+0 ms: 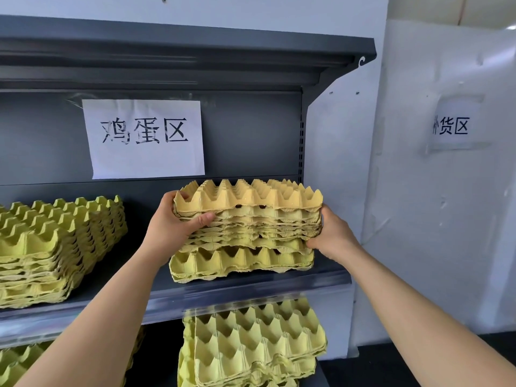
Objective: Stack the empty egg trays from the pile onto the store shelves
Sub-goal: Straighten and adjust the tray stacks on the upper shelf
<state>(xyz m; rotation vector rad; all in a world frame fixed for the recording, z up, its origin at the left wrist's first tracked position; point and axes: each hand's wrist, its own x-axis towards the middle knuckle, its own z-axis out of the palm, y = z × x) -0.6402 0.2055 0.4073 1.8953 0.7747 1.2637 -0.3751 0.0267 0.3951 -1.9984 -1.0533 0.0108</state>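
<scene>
A bundle of several yellow egg trays (pixel 251 216) is held at both ends just above a low stack of trays (pixel 240 262) on the right part of the dark shelf (pixel 251 283). My left hand (pixel 170 224) grips the bundle's left end, thumb across the front edges and fingers over the top rim. My right hand (pixel 332 236) grips the right end, fingers curled under its lower edge. The bundle's underside touches or nearly touches the low stack; the frame does not show which.
Another stack of egg trays (pixel 55 247) stands at the left of the same shelf. More trays (pixel 251 342) fill the shelf below. A paper sign (pixel 145 138) hangs on the back panel. The upper shelf (pixel 195 57) overhangs. A white wall panel (pixel 446 191) rises at right.
</scene>
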